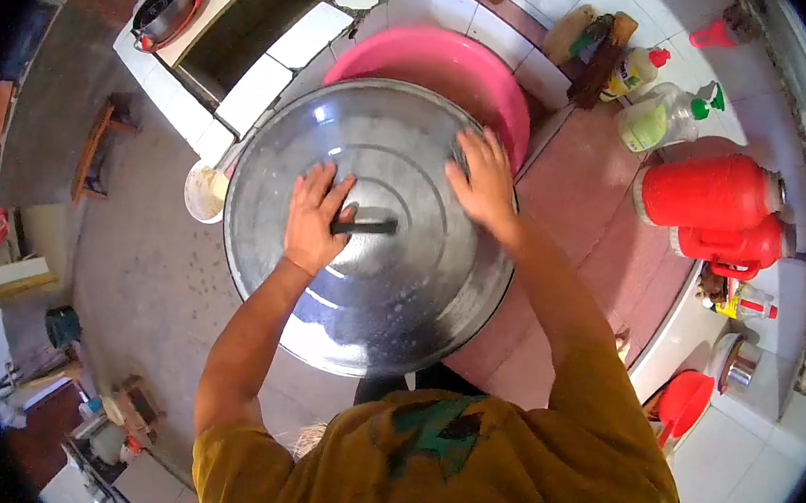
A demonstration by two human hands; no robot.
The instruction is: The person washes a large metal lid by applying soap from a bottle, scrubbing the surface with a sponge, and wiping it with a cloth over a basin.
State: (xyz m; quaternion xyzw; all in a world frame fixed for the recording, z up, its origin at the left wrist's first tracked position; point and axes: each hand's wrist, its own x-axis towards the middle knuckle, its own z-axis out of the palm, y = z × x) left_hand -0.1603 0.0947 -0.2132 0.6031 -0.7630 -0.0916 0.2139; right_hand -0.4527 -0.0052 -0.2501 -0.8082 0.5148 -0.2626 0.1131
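Observation:
A large round metal lid (pixel 400 290) with ring-shaped ridges takes up the middle of the head view, and its surface looks wet. My left hand (pixel 315 220) lies on the lid with fingers spread, its thumb by the end of the dark handle (pixel 367 226). On the lid's upper right part, near the rim, rests my right hand (pixel 484 184), fingers stretched out and also apart. Behind the lid stands a pink basin (pixel 412 42), partly covered from view by it. Whatever lies under the lid is hidden.
Two red thermos flasks, one a larger flask (pixel 705 192), stand on the right. Near them are a clear bottle with a green pump (pixel 659 121) and a yellow-labelled bottle (pixel 631 75). A tiled sink (pixel 260 28) is at upper left, a small white bowl (pixel 202 194) beside the lid.

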